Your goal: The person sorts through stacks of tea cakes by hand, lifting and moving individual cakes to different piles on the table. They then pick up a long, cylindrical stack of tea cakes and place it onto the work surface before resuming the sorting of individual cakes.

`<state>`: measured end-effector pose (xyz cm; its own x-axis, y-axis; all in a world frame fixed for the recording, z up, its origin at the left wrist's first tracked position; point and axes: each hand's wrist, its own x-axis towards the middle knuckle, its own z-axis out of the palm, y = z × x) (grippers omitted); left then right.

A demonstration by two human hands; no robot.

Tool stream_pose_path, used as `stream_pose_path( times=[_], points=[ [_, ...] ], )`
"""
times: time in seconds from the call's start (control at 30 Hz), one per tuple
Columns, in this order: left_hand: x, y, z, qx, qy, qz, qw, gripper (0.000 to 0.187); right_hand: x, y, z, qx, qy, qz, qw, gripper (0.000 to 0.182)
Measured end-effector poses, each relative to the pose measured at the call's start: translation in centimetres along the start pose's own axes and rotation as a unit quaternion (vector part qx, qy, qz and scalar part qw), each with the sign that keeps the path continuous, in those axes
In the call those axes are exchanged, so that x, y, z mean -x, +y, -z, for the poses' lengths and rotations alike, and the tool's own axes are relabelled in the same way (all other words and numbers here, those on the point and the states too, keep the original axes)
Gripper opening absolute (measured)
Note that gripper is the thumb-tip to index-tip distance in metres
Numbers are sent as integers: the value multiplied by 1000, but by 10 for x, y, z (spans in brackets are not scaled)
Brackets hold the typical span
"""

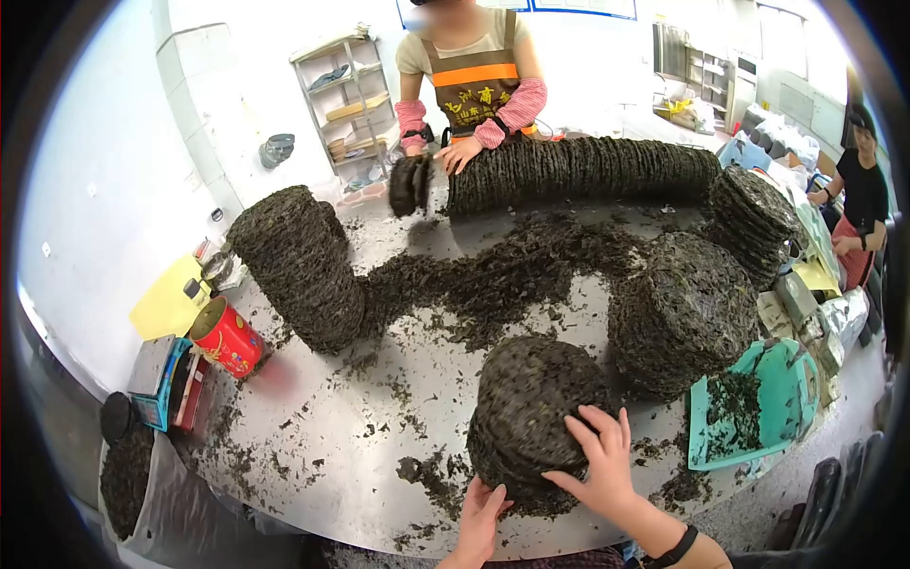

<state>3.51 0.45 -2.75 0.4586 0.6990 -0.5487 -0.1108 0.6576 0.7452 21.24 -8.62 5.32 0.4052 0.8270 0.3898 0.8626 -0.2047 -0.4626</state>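
Observation:
A short stack of dark, round dried seaweed cakes [540, 394] stands at the near edge of the metal table [379, 484]. My right hand [602, 465] grips its right side, fingers spread over the upper edge and thumb on the near side. Low on the near left side, my left hand [481, 522] holds the stack's edge between thumb and fingers; some fingertips are hidden. Just behind on the right is a taller seaweed stack [682, 308]. Loose seaweed flakes [512, 270] lie in a heap beyond my stack and are scattered around it.
Across the table a person's hand [459, 155] touches a long row of seaweed cakes [588, 175]. A tall leaning stack [299, 266], a red can [227, 339] and a scale [156, 379] stand left. A green basket [806, 384] sits at the right edge; another stack [754, 223] stands behind.

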Motion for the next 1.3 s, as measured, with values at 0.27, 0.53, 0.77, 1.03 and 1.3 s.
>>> stream_pose_path(
  times=[0.27,0.53,0.77,1.03,1.3],
  points=[
    [16,-13,19,60,-78,-35,994,70,-4,1,-28,38,-8,42,998,69],
    [17,-6,31,-24,-114,-42,992,70,-68,48,-47,109,30,23,993,69],
    [-12,3,34,-99,-133,-77,983,71,-90,51,-45,78,93,20,992,75],
    [-90,16,5,-150,-158,-87,972,83,62,112,-30,-80,180,-186,963,77],
    [-130,65,-56,-172,-154,-145,962,83,27,193,-24,-200,218,-300,907,85]
  ],
)
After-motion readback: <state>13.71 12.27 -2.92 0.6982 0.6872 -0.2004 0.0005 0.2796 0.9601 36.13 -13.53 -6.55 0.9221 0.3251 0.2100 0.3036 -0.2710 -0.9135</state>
